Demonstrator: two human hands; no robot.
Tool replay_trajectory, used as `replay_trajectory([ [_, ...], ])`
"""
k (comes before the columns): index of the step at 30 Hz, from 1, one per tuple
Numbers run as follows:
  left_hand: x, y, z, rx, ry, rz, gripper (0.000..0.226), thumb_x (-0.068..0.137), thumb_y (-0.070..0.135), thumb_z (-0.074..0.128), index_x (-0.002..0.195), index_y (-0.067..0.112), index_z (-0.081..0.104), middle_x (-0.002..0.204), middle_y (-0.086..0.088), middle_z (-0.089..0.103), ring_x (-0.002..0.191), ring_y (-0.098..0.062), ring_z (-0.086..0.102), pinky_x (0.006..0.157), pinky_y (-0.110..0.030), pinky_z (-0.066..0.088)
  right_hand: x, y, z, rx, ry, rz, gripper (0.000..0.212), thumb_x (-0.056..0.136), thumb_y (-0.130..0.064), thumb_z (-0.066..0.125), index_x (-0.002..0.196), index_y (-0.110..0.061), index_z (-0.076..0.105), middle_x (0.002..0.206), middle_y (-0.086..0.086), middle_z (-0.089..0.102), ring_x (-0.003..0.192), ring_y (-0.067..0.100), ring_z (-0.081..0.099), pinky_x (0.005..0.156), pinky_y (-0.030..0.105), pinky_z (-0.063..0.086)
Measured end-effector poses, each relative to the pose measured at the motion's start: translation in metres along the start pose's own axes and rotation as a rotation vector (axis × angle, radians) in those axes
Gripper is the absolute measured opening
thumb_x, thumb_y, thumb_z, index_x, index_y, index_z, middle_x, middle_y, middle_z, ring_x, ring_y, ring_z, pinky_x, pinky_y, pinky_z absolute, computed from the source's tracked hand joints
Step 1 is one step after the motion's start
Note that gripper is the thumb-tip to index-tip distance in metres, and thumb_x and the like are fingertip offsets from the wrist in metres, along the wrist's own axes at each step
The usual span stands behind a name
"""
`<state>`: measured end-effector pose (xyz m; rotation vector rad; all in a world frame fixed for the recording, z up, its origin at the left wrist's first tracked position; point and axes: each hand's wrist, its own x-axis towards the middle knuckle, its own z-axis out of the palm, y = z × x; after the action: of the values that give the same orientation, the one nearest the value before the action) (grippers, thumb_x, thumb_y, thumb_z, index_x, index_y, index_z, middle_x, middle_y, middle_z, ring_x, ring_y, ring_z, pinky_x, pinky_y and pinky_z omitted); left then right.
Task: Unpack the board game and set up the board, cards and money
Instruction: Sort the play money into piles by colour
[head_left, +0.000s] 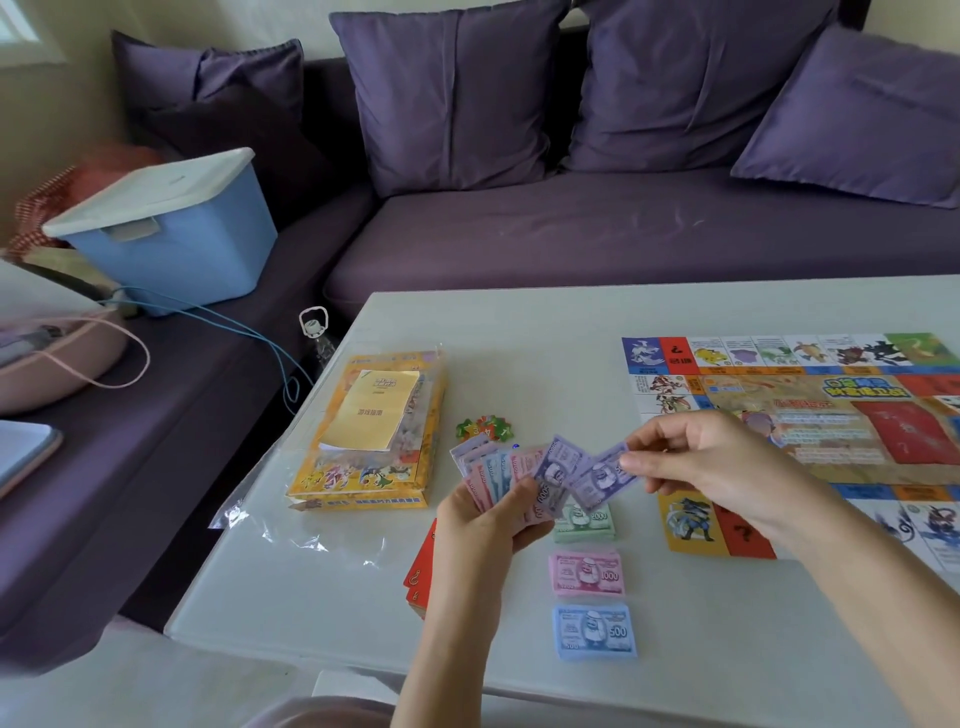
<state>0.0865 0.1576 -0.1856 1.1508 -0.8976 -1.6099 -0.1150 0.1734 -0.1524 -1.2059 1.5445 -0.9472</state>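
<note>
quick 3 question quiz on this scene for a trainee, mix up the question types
1. True or false: the board lies unfolded on the table.
2. Which money pile lies nearest the person? A 2000, B 1000, C 500.
3. Fill in: the right hand pinches a ____ bill from the fan held in the left hand.
Key: 1 true. 2 C, the blue pile. 3 purple.

glossy table (519, 332), paper banknotes (587, 574), cloth cushions (452, 93)
</note>
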Motion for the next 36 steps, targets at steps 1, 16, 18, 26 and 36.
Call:
replay_trajectory([
  [1,0.000,0.000,0.000,-0.012,0.017,-0.002,0.012,0.086,0.001,0.063,0.096,0.006,0.067,0.086,-0.012,0.074,0.078,-0.021,0.072,0.071,-0.032,0.059,-0.001,0.000,-0.001,0.013,-0.029,0.010,0.008,0.078,-0.011,0.074,0.084,-0.008,0.071,0.067,0.007,0.067,0.064,0.014,0.062,0.062,0.022,0.051],
  [16,-0.012,-0.005,0.022,-0.392,0.155,0.036,0.015,0.090,0.001,0.057,0.099,0.003,0.068,0.091,-0.014,0.073,0.084,-0.022,0.070,0.073,-0.027,0.059,-0.016,0.009,0.092,0.982,0.034,0.273,0.014,0.068,-0.009,0.069,0.071,-0.013,0.056,0.059,-0.001,0.051,0.053,0.010,0.041,0.050,0.020,0.032],
  [18,-0.012,-0.007,0.022,-0.360,0.140,0.046,0.014,0.088,0.001,0.059,0.096,0.003,0.070,0.090,-0.016,0.072,0.082,-0.024,0.069,0.071,-0.027,0.058,-0.016,0.008,0.099,0.994,0.066,0.276,0.012,0.077,-0.005,0.066,0.073,-0.013,0.056,0.057,-0.002,0.054,0.052,0.009,0.040,0.050,0.020,0.030],
  [26,-0.009,-0.006,0.017,-0.333,0.089,0.117,0.020,0.083,0.000,0.063,0.102,-0.002,0.067,0.096,-0.019,0.071,0.087,-0.025,0.069,0.073,-0.028,0.057,-0.013,0.013,0.107,0.873,0.182,0.234,0.009,0.084,-0.008,0.064,0.084,-0.014,0.057,0.064,-0.001,0.045,0.055,0.009,0.038,0.057,0.023,0.032],
  [36,-0.010,-0.010,0.019,-0.065,0.046,0.180,0.015,0.080,-0.004,0.068,0.091,0.006,0.071,0.085,-0.014,0.074,0.081,-0.026,0.071,0.071,-0.030,0.058,-0.012,0.017,0.100,0.927,0.225,0.006,0.015,0.073,-0.019,0.071,0.083,-0.010,0.065,0.075,0.006,0.067,0.071,0.016,0.062,0.071,0.028,0.043],
])
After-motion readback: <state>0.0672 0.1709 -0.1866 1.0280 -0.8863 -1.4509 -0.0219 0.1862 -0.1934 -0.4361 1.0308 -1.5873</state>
